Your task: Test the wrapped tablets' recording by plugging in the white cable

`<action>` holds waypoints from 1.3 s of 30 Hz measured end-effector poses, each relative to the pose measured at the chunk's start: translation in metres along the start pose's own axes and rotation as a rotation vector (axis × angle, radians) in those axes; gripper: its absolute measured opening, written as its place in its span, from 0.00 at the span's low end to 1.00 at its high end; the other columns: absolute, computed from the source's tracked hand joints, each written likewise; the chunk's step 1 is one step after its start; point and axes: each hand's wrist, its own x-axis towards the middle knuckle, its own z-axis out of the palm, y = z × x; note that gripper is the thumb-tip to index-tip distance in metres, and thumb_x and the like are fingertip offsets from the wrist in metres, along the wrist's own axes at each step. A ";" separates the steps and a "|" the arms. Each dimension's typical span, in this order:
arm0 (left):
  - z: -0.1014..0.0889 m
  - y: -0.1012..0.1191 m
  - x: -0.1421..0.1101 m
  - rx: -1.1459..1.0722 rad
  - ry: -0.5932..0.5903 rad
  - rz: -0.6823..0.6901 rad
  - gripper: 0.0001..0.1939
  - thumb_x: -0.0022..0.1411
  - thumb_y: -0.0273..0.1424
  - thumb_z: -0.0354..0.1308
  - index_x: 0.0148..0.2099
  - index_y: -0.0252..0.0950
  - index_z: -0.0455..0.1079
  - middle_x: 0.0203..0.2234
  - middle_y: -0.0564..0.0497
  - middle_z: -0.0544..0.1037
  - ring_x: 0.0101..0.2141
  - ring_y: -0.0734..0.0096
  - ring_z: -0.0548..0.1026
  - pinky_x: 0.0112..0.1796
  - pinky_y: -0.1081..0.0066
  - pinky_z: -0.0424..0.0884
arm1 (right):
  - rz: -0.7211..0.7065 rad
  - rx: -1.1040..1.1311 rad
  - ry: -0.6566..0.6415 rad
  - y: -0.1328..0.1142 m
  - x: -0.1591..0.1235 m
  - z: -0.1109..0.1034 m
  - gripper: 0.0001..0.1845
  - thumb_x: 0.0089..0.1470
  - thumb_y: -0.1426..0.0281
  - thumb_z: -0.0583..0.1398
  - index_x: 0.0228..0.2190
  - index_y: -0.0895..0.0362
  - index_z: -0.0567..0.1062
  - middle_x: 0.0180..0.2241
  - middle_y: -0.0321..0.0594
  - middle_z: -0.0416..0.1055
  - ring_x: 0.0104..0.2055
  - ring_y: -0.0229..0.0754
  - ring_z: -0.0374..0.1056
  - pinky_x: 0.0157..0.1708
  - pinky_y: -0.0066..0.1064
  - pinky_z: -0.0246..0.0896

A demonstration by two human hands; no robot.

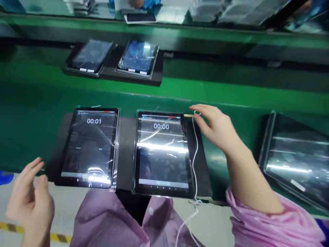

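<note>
Left tablet (89, 151) reads 00:01, right tablet (163, 161) 00:00 (apparently barely begun, most remaining); right hand (218, 127) pinches the white cord (197, 141), left hand (32, 202) hovers empty, fingers loosely apart.

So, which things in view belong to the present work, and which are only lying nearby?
Apparently in use:
left timer tablet
right timer tablet
white cable by right hand

Apparently lying nearby:
rear left tablet
rear right tablet
glossy stack, far right

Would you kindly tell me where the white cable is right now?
In the head view, the white cable runs from near the right hand down along the right edge of the tablet showing 00:00.
</note>
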 end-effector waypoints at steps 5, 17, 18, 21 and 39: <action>-0.003 -0.033 -0.016 0.117 -0.034 -0.137 0.23 0.70 0.44 0.50 0.58 0.40 0.75 0.56 0.41 0.76 0.59 0.44 0.73 0.61 0.48 0.65 | -0.059 0.111 -0.222 0.029 0.022 0.021 0.20 0.66 0.62 0.49 0.45 0.55 0.79 0.46 0.47 0.80 0.49 0.53 0.77 0.53 0.47 0.72; 0.013 -0.037 -0.015 -0.065 -0.039 -0.659 0.24 0.59 0.50 0.53 0.51 0.45 0.74 0.51 0.48 0.80 0.53 0.45 0.75 0.57 0.51 0.69 | 0.006 0.247 -0.291 0.041 0.015 0.030 0.23 0.66 0.50 0.51 0.44 0.55 0.74 0.42 0.48 0.80 0.42 0.49 0.78 0.44 0.38 0.74; 0.014 -0.038 -0.014 -0.092 -0.039 -0.655 0.22 0.60 0.50 0.53 0.50 0.45 0.74 0.52 0.48 0.79 0.57 0.45 0.73 0.60 0.51 0.66 | -0.001 0.241 -0.293 0.042 0.015 0.031 0.24 0.67 0.50 0.51 0.44 0.55 0.74 0.43 0.48 0.80 0.43 0.50 0.78 0.45 0.39 0.74; 0.015 -0.040 -0.011 -0.142 -0.050 -0.670 0.21 0.60 0.50 0.54 0.48 0.46 0.74 0.53 0.48 0.79 0.60 0.43 0.71 0.63 0.48 0.63 | -0.009 0.227 -0.278 0.045 0.014 0.034 0.26 0.67 0.49 0.50 0.43 0.55 0.76 0.42 0.47 0.80 0.43 0.50 0.78 0.45 0.39 0.75; 0.006 -0.049 0.005 -0.156 -0.230 -0.463 0.29 0.63 0.57 0.54 0.44 0.39 0.83 0.52 0.44 0.81 0.54 0.49 0.77 0.60 0.56 0.69 | 0.010 0.224 -0.225 0.076 0.011 0.048 0.32 0.58 0.39 0.53 0.35 0.51 0.82 0.39 0.45 0.82 0.41 0.55 0.80 0.41 0.37 0.79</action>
